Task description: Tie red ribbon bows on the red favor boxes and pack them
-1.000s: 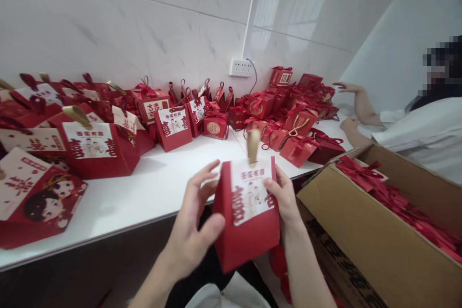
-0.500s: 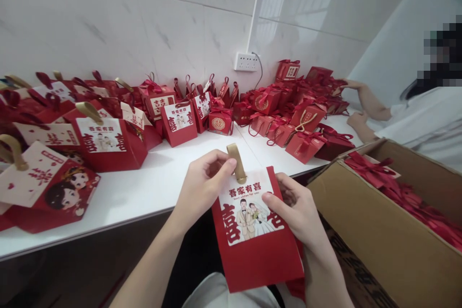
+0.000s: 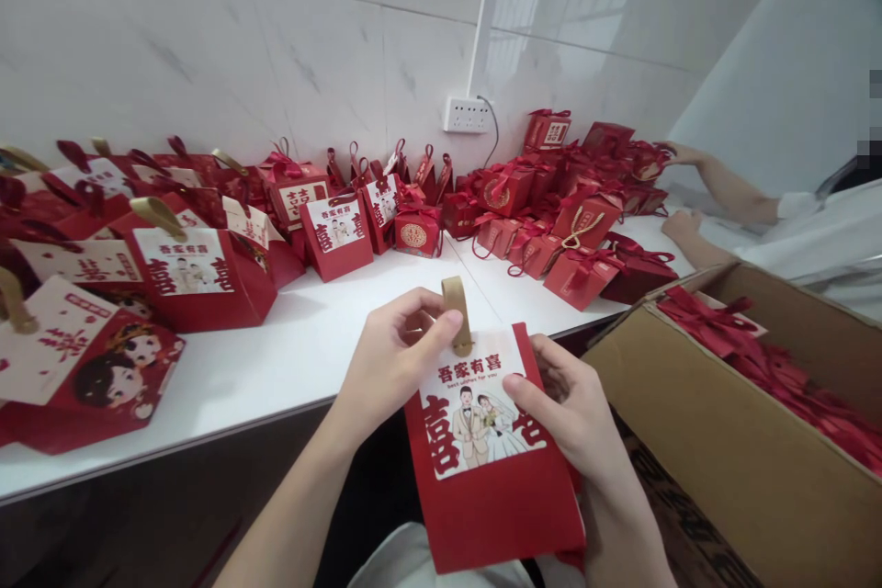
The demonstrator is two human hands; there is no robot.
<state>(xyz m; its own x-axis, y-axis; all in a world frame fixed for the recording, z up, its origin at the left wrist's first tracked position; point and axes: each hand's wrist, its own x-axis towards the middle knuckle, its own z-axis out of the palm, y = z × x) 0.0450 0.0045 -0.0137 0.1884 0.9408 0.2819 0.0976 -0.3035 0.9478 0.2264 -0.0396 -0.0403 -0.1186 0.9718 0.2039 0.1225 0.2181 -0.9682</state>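
Observation:
A red gift box with a white printed panel of a bride and groom is held above my lap, in front of the table edge. A gold ribbon handle stands up from its top. My left hand is closed at the upper left, thumb and fingers pinching the ribbon handle. Around the right side of the box wraps my right hand, its thumb pressed on the printed panel and its other fingers partly hidden behind.
Many red gift boxes crowd the left and back of the white table. Smaller ribboned boxes pile up at right. A cardboard carton holding red boxes stands at right. A co-worker's hand touches the far pile.
My left hand and the ribbon handle have shifted slightly right, and the handle stands more upright. The view has turned a little. The co-worker's body has moved back toward the right edge.

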